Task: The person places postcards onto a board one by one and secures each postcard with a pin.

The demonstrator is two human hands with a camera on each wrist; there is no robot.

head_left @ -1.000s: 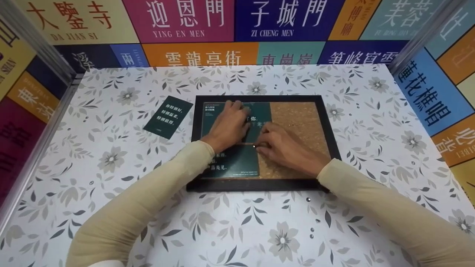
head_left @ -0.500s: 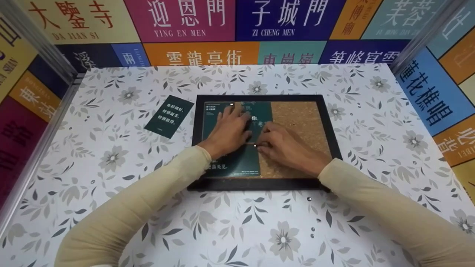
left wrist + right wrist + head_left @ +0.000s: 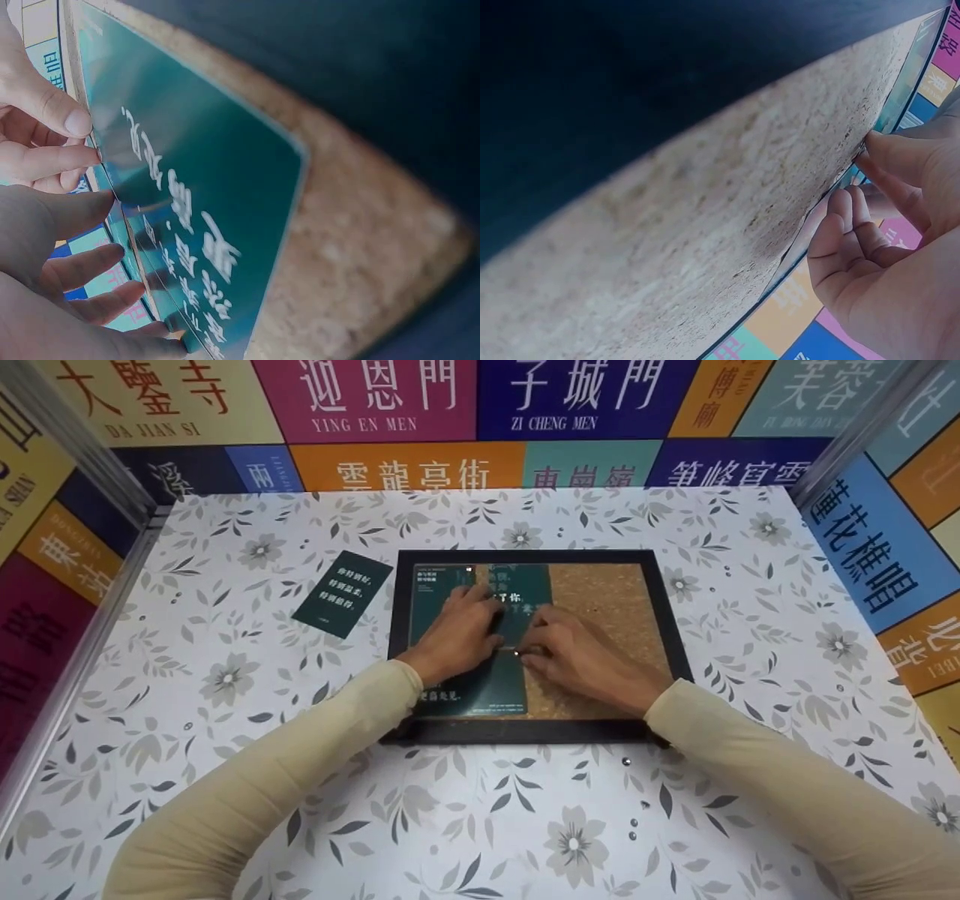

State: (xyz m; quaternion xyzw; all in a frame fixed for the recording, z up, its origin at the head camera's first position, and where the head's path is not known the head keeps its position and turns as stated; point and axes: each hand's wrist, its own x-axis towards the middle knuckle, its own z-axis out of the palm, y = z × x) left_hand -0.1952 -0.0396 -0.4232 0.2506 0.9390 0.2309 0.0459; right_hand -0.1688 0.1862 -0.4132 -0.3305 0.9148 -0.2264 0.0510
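A black-framed cork board (image 3: 677, 649) lies in the middle of the table. Two dark green cards with white characters cover its left half, one at the back (image 3: 525, 585) and one at the front (image 3: 487, 694). My left hand (image 3: 465, 622) lies flat on them with straight fingers. My right hand (image 3: 540, 649) sits beside it with curled fingers and pinches a small silver pin (image 3: 515, 652) where the cards meet. In the left wrist view both hands meet at the edge of the green card (image 3: 225, 187). The right wrist view shows my right hand's fingers (image 3: 855, 225) against bare cork (image 3: 705, 225).
A third green card (image 3: 341, 594) lies on the floral tablecloth left of the frame. Several loose silver pins (image 3: 624, 762) are scattered in front of the frame, to the right. Colourful sign walls close off the back and both sides.
My left hand has slid back toward me along the cards, uncovering more white text and a pin near the top edge. My right hand has stayed in place.
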